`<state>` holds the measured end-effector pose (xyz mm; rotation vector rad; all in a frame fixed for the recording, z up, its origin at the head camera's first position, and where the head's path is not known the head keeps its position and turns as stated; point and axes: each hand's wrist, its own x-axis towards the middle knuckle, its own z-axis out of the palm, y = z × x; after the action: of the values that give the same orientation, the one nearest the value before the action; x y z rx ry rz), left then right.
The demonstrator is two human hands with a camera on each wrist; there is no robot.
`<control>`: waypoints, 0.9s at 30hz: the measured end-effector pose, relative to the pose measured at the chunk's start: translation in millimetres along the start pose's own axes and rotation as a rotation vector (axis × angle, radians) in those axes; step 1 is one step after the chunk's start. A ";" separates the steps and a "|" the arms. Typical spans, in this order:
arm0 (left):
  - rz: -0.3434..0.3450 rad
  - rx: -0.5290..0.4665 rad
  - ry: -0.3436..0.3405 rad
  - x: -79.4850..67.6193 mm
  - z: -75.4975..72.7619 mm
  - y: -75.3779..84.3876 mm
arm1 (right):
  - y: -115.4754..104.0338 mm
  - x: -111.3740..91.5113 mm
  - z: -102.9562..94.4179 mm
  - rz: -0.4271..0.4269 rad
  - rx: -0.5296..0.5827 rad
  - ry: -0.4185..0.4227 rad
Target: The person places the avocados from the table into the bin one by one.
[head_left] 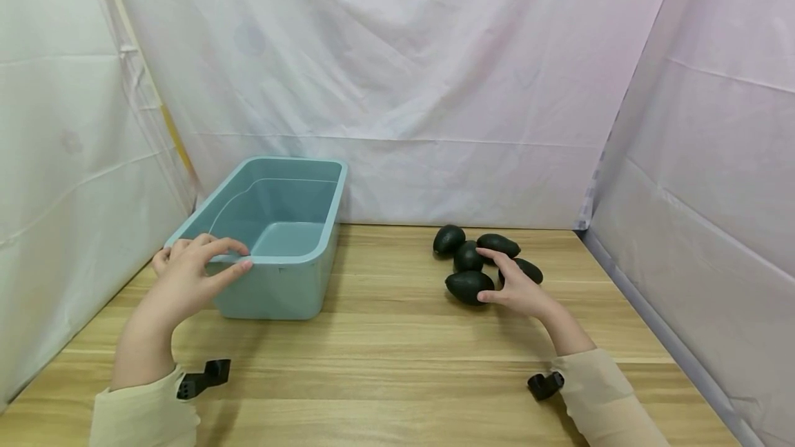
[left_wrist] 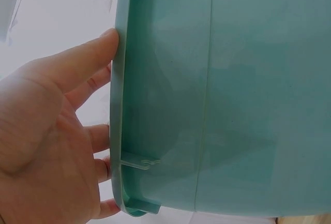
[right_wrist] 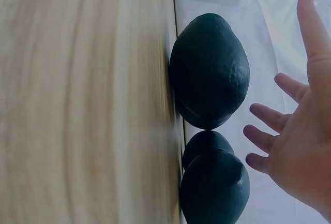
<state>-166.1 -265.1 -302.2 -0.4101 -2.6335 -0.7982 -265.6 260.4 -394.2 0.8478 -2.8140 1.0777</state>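
At the near rim of a teal plastic bin (head_left: 267, 288) is my left hand (head_left: 189, 271), fingers spread and bent along the rim. In the left wrist view the thumb tip (left_wrist: 111, 36) meets the rim's edge, and the other fingertips are partly hidden behind it. My right hand (head_left: 518, 288) hovers by a group of several dark green avocados, thumb and fingers spread wide with nothing between them. Its thumb overlaps the nearest avocado (head_left: 467, 287) in the head view. A large avocado (right_wrist: 209, 69) fills the middle of the right wrist view, apart from the fingers.
The wood-grain table (head_left: 385, 364) runs between the bin and the avocados. White cloth (head_left: 422, 74) hangs behind and at both sides. Black wrist-camera mounts (head_left: 203, 378) sit at both sleeves.
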 end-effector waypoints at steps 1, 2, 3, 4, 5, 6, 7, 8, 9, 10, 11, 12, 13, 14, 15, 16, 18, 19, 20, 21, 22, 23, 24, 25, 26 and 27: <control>0.000 0.000 0.001 -0.1 0.0 0.1 | 0.0 -0.2 0.4 0.000 0.008 -0.005; 0.000 0.000 0.002 -0.2 0.0 0.2 | 0.0 -0.3 0.7 0.004 0.017 -0.011; -0.001 0.001 0.002 -0.2 0.0 0.3 | -1.9 -0.6 0.7 0.009 0.028 -0.017; 0.000 0.001 0.003 -0.3 0.0 0.5 | -5.7 -1.2 -0.2 0.009 0.033 -0.023; 0.000 0.000 0.003 -0.3 0.0 0.8 | -5.6 -1.5 0.0 0.008 0.035 -0.024; -0.001 -0.001 0.003 -0.4 -0.1 1.0 | -5.1 -1.5 -0.3 0.010 0.038 -0.028; -0.002 -0.003 0.001 -0.5 -0.1 1.1 | -3.9 -1.6 -0.5 0.015 0.043 -0.032; -0.004 -0.004 -0.001 -0.6 -0.1 1.3 | -2.3 -1.7 -0.8 0.018 0.047 -0.036; -0.005 -0.005 -0.002 -0.8 -0.2 1.4 | -0.5 -1.8 -1.0 0.016 0.047 -0.039; -0.007 -0.006 -0.005 -0.9 -0.3 1.5 | 3.2 -1.5 -0.7 0.012 0.046 -0.041; -0.008 -0.007 -0.007 -0.9 -0.4 1.6 | 8.6 -0.9 0.4 0.015 0.052 -0.042; -0.009 -0.007 -0.009 -1.0 -0.4 1.6 | 10.1 -0.5 0.5 0.021 0.059 -0.048; -0.010 -0.008 -0.010 -0.9 -0.4 1.6 | 11.4 -0.4 0.9 0.025 0.063 -0.051; -0.009 -0.007 -0.011 -0.9 -0.5 1.6 | 11.6 -0.4 1.1 0.029 0.066 -0.055; -0.009 -0.007 -0.011 -0.8 -0.5 1.7 | 11.8 -0.3 1.2 0.033 0.069 -0.059; -0.009 -0.007 -0.011 -0.8 -0.4 1.7 | 12.1 -0.3 1.4 0.037 0.076 -0.064; -0.008 -0.007 -0.010 -0.7 -0.4 1.6 | 12.5 -0.5 1.6 0.042 0.088 -0.073; -0.007 -0.007 -0.009 -0.7 -0.4 1.5 | 12.9 -0.6 1.8 0.044 0.093 -0.077; -0.006 -0.008 -0.008 -0.6 -0.3 1.4 | 13.2 -0.5 2.0 0.045 0.098 -0.079; -0.006 -0.008 -0.007 -0.5 -0.3 1.3 | 13.7 -0.3 2.2 0.046 0.104 -0.081; -0.005 -0.008 -0.006 -0.4 -0.3 1.3 | 14.4 -0.2 2.5 0.048 0.107 -0.083; -0.004 -0.008 -0.005 -0.3 -0.4 1.3 | 15.1 0.0 2.8 0.050 0.108 -0.086; -0.003 -0.008 -0.005 -0.2 -0.3 1.2 | 15.8 0.2 3.0 0.053 0.110 -0.088; -0.002 -0.007 -0.004 -0.1 -0.3 1.2 | 16.6 0.3 3.3 0.057 0.112 -0.090; 0.000 -0.007 -0.004 0.0 -0.3 1.3 | 17.4 0.4 3.5 0.061 0.115 -0.094; 0.001 -0.006 -0.003 0.1 -0.3 1.5 | 18.1 0.5 3.6 0.064 0.117 -0.098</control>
<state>-165.5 -264.1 -301.3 -0.4148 -2.6341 -0.8058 -274.2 269.1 -408.1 0.8471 -2.9015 1.2546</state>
